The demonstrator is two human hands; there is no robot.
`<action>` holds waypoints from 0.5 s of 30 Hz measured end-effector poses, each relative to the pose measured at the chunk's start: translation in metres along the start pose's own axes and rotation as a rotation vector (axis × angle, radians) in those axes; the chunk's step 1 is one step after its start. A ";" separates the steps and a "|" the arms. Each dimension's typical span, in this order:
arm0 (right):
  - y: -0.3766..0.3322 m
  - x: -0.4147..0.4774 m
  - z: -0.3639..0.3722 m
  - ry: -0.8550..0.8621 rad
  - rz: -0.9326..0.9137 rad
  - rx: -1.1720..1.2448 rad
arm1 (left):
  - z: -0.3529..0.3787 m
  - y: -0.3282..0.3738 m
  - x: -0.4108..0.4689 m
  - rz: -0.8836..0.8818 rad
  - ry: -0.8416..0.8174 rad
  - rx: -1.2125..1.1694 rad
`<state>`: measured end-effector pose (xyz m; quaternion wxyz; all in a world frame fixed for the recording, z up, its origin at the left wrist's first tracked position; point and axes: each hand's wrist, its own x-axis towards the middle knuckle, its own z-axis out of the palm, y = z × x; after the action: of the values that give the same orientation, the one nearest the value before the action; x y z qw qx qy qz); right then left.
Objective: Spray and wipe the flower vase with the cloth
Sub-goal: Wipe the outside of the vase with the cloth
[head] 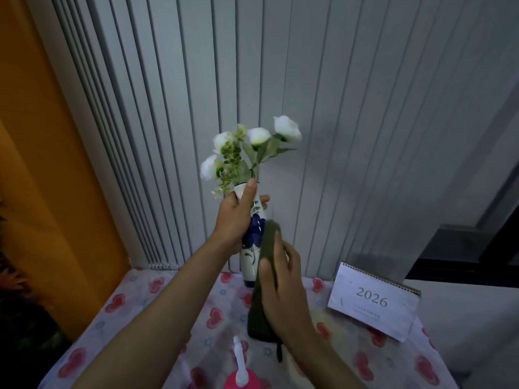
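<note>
Vase (252, 234) w/ white flowers (254, 147) held up above table by left hand (236, 220), gripping neck. Right hand (283, 290) presses green cloth (265, 276) to vase side. Heart-print tablecloth (140, 313), pink spray bottle (240, 369), 2026 calendar (373, 301); grey blinds (252, 66) behind.

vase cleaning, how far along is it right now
Done: the pink spray bottle stands set down on the heart-print tablecloth, so spraying looks finished. In hand: the left hand holds up the white ceramic vase with blue flowers while the right hand presses the dark green cloth against its side. Left: finishing the wipe.
</note>
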<state>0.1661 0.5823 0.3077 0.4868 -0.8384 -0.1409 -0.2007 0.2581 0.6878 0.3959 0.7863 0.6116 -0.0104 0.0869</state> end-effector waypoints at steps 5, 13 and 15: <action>0.000 0.006 0.004 0.052 -0.082 -0.143 | -0.004 -0.002 -0.003 -0.036 -0.035 -0.025; -0.034 0.089 -0.033 -0.078 0.059 0.095 | 0.002 0.010 -0.008 0.094 -0.088 0.018; -0.027 0.084 -0.034 -0.120 0.151 0.283 | 0.001 0.013 -0.003 0.114 -0.073 0.018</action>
<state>0.2219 0.5695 0.3834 0.6043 -0.7802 -0.1333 -0.0915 0.2531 0.6898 0.4083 0.7737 0.6198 -0.0729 0.1093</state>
